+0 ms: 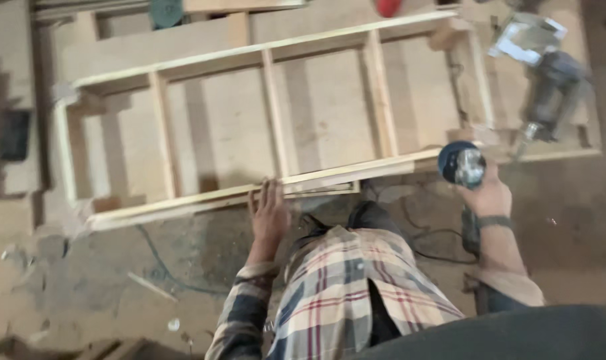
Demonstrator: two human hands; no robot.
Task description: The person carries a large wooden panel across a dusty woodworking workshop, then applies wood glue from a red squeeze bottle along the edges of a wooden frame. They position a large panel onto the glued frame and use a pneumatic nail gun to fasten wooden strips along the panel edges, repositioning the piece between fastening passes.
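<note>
A long wooden frame [269,100] with several cross slats lies flat on a workbench, running left to right. My left hand [268,212] rests flat, fingers apart, on the frame's near rail [203,199]. My right hand [489,195] grips a power sander or grinder [461,165] with a round blue-grey head, held at the right end of the near rail. A dark band sits on my right wrist. My plaid sleeve and shirt fill the bottom middle.
Another power tool [549,97] with a metal plate [526,37] lies at the far right of the bench. A black cord [429,250] trails over the dusty floor [103,273]. A red object [386,7] and a teal disc [166,12] sit at the top edge.
</note>
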